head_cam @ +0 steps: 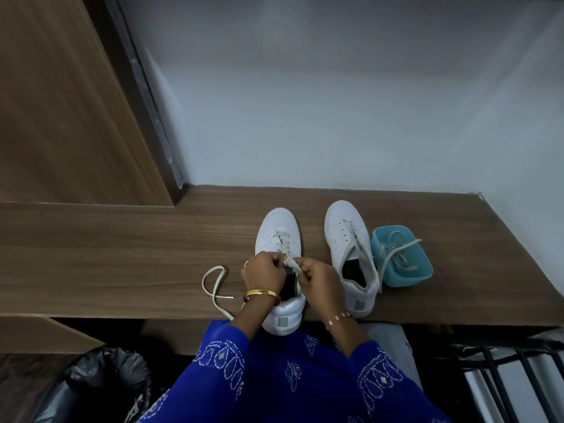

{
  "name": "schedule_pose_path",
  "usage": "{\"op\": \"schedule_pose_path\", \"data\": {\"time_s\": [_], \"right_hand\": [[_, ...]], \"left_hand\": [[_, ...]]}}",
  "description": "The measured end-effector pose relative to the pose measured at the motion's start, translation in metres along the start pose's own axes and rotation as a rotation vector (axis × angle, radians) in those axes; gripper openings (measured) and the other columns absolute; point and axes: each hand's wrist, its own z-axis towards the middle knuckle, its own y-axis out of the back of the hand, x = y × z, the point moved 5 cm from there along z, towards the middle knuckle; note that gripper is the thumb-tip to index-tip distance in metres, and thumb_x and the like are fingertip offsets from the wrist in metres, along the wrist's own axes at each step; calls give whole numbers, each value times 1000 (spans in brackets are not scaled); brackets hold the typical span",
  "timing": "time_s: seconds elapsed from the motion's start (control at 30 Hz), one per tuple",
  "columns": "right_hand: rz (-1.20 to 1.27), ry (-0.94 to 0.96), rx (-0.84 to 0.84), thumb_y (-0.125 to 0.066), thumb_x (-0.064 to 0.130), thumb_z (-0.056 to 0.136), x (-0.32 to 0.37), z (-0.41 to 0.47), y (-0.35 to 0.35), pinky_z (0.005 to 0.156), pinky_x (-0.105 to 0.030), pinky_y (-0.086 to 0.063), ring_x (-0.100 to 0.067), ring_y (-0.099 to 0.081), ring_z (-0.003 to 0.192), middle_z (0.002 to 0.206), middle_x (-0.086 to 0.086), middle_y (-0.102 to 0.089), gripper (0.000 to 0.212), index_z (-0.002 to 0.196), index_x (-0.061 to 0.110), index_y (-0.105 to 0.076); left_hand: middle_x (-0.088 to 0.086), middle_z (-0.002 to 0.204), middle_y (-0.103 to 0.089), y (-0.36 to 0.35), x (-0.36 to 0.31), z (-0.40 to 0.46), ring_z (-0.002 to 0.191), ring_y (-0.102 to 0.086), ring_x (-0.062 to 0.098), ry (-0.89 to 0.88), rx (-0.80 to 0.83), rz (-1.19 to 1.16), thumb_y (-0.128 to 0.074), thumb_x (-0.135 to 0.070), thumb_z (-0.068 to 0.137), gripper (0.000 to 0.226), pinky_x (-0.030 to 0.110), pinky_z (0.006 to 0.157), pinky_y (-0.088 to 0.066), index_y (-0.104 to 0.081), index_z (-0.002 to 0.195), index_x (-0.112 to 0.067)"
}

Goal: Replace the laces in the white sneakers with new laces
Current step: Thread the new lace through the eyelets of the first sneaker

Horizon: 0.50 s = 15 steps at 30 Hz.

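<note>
Both hands work a lace at the top eyelets of the nearer white leather sneaker point(279, 239).

The second white sneaker point(351, 254) stands just right of the hands, a teal plastic tub point(422, 270) of laces beyond it. The left hand point(264, 274) and right hand point(320, 277) each pinch the flat off-white lace point(290, 264) between curled fingers; its loose tail lies left of them. An uneven pull could slip an end out of its eyelet.

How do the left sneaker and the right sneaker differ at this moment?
The left sneaker has a lace crossed through its eyelets, and the left hand and right hand pinch that lace; the right sneaker is untouched, with bare eyelets showing. The left sneaker's heel overhangs the wooden shelf edge; the right sneaker's heel sits at the edge, beside the teal container. Both are white, toes pointing toward the wall.
</note>
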Motion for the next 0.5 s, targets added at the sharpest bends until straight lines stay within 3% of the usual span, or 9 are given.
{"op": "schedule_pose_path", "data": {"time_s": [0.13, 0.3, 0.5], "right_hand": [[-19, 12, 4, -53, 7, 89, 0, 1, 1, 85, -29, -50, -18, -64, 99, 105, -4, -71, 32, 116, 17, -65], [-38, 19, 0, -53, 7, 88, -1, 1, 1, 82, -31, -51, -19, -65, 96, 102, -4, -71, 31, 116, 17, -65], [-72, -9, 9, -58, 15, 88, -5, 4, -3, 74, -39, -54, -22, -66, 87, 91, -5, -71, 14, 101, 15, -63]], "left_hand": [[6, 93, -72, -5, 7, 2, 99, -62, 28, 62, 84, -231, -61, -8, 82, 15, 42, 91, -47, -74, 85, -15], [1, 90, -72, -2, 5, 1, 96, -62, 24, 48, -27, -65, -59, -14, 83, 15, 38, 92, -44, -71, 84, -22], [-1, 80, -70, 3, 0, -2, 86, -65, 23, -18, -134, -130, -54, -8, 81, 19, 33, 89, -37, -51, 88, -26]]}}
